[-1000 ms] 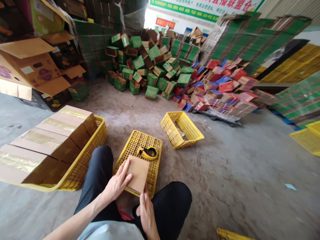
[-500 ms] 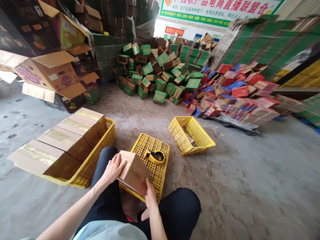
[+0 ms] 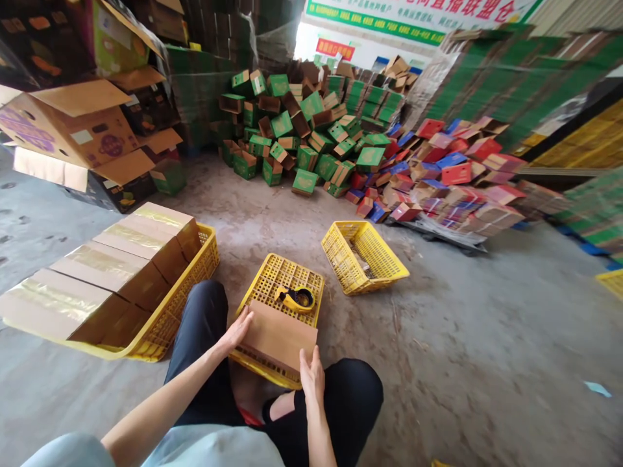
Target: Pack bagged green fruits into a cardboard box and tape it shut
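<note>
A plain brown cardboard box (image 3: pixel 280 334) rests on the yellow plastic crate (image 3: pixel 248 373) between my knees, with an untaped face turned up. My left hand (image 3: pixel 237 331) grips its left end and my right hand (image 3: pixel 312 375) holds its right end near the corner. The fingers of both hands press on the cardboard. Just beyond the box, a yellow tape dispenser (image 3: pixel 296 299) lies on the crate's grid surface.
To my left, a long yellow crate (image 3: pixel 207 259) holds several taped cardboard boxes (image 3: pixel 104 266). Another yellow crate (image 3: pixel 384 275) stands ahead to the right, with some scraps inside. Further back are heaps of green boxes (image 3: pixel 304 181) and red and blue boxes (image 3: pixel 455 174).
The box has been turned from a tilted pose, its taped face near my left hand, to lying level across the crate. My right hand has shifted slightly right. The view has moved a little.
</note>
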Demonstrator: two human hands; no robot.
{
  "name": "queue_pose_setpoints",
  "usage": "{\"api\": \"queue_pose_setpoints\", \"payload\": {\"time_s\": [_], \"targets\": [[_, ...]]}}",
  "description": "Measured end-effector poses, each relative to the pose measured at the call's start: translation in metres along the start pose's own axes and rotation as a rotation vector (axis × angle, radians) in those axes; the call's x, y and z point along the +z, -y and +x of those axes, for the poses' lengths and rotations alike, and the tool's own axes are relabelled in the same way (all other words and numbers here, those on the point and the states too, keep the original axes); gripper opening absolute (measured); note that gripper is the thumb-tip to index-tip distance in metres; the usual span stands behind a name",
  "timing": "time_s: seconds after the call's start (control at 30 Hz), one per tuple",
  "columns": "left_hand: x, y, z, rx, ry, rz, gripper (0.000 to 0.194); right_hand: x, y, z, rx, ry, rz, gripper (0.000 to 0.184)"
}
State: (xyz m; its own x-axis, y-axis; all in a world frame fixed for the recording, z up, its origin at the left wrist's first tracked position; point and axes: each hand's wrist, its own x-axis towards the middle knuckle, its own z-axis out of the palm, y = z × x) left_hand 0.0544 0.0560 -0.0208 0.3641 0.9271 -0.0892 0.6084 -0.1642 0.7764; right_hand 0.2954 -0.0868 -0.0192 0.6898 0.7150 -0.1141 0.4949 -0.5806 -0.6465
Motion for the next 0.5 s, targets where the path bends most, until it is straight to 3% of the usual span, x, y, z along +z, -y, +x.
{"api": "queue_pose_setpoints", "payload": {"time_s": [0.1,0.23,0.33,0.5], "targets": [[0.022,-0.001,-0.014,0.040,-0.048,0.083,0.068,0.012,0.006,-0.017,-0.074,-0.024,-0.030,0.111],[0.043,-0.002,-0.040,0.178,-0.157,0.360,0.068,0.023,0.013,-0.045,-0.203,-0.026,-0.208,0.097],[0.048,-0.005,-0.051,0.278,-0.188,0.533,0.064,0.027,0.017,-0.058,-0.287,0.011,-0.356,0.083],[0.047,-0.017,-0.059,0.369,-0.104,0.573,0.061,0.038,0.024,-0.065,-0.385,0.084,-0.404,0.069]]}}
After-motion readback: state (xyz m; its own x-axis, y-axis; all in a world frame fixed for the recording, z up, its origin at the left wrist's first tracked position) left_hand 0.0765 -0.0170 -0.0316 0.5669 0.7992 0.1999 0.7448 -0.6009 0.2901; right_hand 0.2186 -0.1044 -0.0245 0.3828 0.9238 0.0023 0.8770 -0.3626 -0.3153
